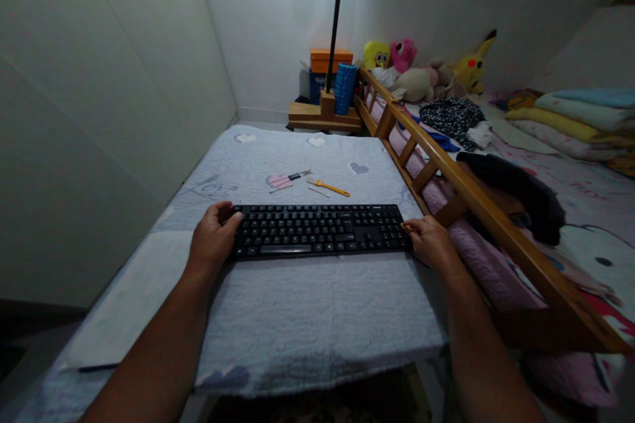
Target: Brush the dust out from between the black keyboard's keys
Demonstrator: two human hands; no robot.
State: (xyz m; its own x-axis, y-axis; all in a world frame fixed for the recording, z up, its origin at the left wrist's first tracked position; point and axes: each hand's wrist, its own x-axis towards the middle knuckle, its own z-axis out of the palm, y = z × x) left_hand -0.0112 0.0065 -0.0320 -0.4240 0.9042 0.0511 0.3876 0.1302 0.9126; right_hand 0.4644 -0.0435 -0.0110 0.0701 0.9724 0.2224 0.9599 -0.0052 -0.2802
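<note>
A black keyboard (297, 230) lies lengthwise across the cloth, its long keys side facing me. My left hand (213, 234) is closed around its left end, thumb over the top edge. At the other end my right hand (427, 238) grips the right corner beside the number keys; a small yellowish bit shows at its fingertips, too small to name. Beyond the keyboard lie a slim tool with a black handle (296, 176), an orange brush (333, 188) and two thin swab-like sticks, one to the left (281, 189) and one to the right (319, 192).
A pale blue patterned cloth (317, 304) covers the table. A wooden bed rail (446, 175) runs along the right side, with plush toys and folded bedding behind it. At the back, a black pole (336, 20) rises from a wooden base (325, 117) near a blue roller (344, 89).
</note>
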